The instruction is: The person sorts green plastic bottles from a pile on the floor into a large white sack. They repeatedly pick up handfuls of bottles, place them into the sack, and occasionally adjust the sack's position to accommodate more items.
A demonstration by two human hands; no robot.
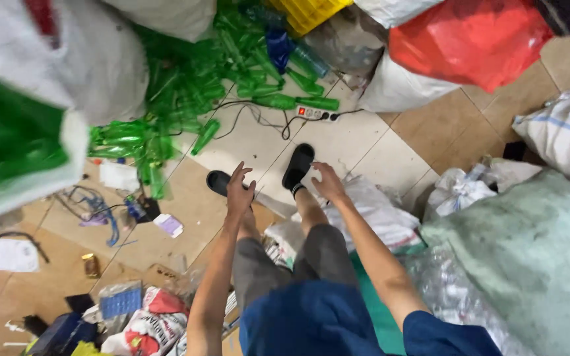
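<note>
My left hand (239,189) is stretched out in front of me with its fingers spread, holding nothing, above my left black slipper (218,182). My right hand (328,182) is also extended and holds nothing, its fingers loosely curled beside my right black slipper (297,166). Both hands hover over my legs in grey shorts (291,264). A heap of green plastic bottles (186,92) lies on the tiled floor ahead of me, beyond both hands.
A white power strip (315,113) with black cables lies past my feet. A big sack of green bottles (14,132) looms at left. Red (470,36), white (562,132) and pale green (529,257) sacks crowd the right. Papers, packets and small litter cover the floor at lower left.
</note>
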